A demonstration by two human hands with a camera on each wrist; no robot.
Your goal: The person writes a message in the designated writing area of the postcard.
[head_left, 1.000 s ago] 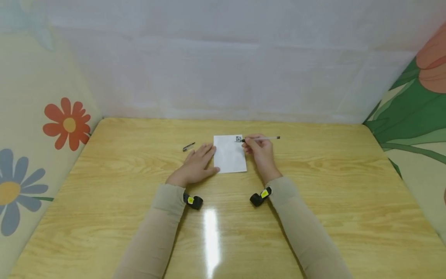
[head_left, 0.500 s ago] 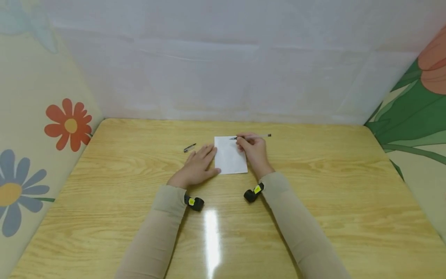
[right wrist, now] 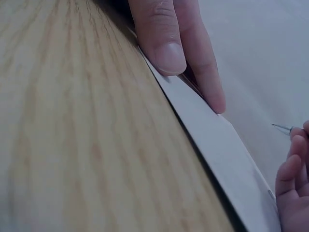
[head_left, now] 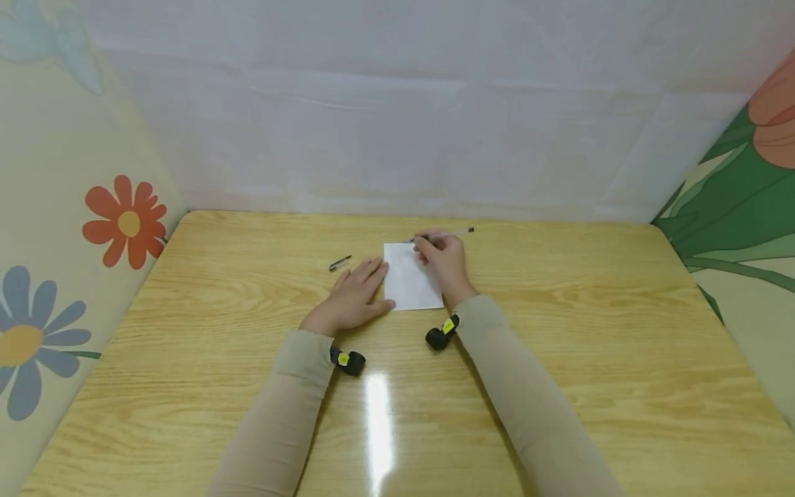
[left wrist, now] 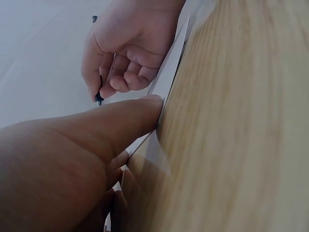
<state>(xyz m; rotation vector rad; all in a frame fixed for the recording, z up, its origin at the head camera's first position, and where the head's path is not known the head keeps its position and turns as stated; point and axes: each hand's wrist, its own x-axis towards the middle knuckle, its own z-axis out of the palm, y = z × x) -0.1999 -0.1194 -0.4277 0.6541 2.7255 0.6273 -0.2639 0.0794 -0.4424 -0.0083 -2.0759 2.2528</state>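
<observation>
My right hand [head_left: 446,262] pinches a clear-barrelled pen [head_left: 458,232] and overlaps the right side of a white square of paper [head_left: 406,286]. The pen's tip points left, close to the paper's far edge. In the right wrist view the bare pen tip [right wrist: 281,127] appears beyond curled fingers. My left hand [head_left: 350,293] lies with fingers extended along the paper's left edge, its thumb on the near left corner. Seen from the left wrist, that thumb [left wrist: 140,113] presses the sheet's edge. The paper's upper right part is hidden under my right hand.
A pen cap [head_left: 340,263] lies on the wooden table [head_left: 559,345], just left of the paper. Black wrist cameras [head_left: 349,362] sit on both sleeves. A white sheet wall [head_left: 373,138] rises behind the table, with flower-painted walls at both sides.
My right hand has moved left and away from me with the pen, from a small printed square at the paper's upper right, now covered, to the far edge. My left hand stays put.
</observation>
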